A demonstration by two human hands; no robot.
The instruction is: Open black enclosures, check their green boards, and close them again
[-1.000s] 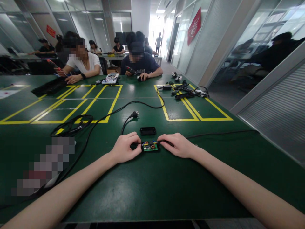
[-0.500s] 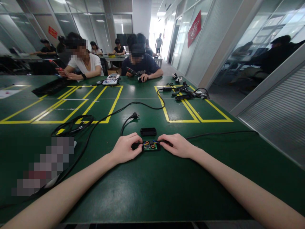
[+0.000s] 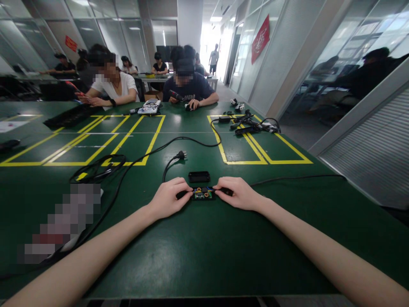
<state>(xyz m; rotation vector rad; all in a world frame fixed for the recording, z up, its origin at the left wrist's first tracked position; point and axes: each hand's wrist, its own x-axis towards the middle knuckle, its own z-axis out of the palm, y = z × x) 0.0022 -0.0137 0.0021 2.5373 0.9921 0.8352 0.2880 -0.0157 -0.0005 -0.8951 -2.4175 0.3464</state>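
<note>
Between my hands lies a small open black plastic case with a green circuit board (image 3: pixel 203 194) in it. Copper-wound coils and blue and yellow wires show on the board. My left hand (image 3: pixel 170 198) is closed, thumb and fingertips pinching the left end of the case where a cable enters. At the opposite end my right hand (image 3: pixel 238 194) pinches in the same way, near a blue wire. The fingers hide whether they grip the case wall or the cable ends. Just behind sits a loose black case cover (image 3: pixel 199 176), its hollow side up.
A power plug (image 3: pixel 181 155) on a black cord lies behind my left hand. Coiled cable (image 3: pixel 99 168) rests to the left. Another cord (image 3: pixel 297 177) runs off right. Black adapters and cables (image 3: pixel 246 123) are piled farther back. Two co-workers sit across the green table (image 3: pixel 179 264).
The case has shifted slightly right and up between my hands. My right fingertips have moved a little along its right end. Both hands stay closed at its ends.
</note>
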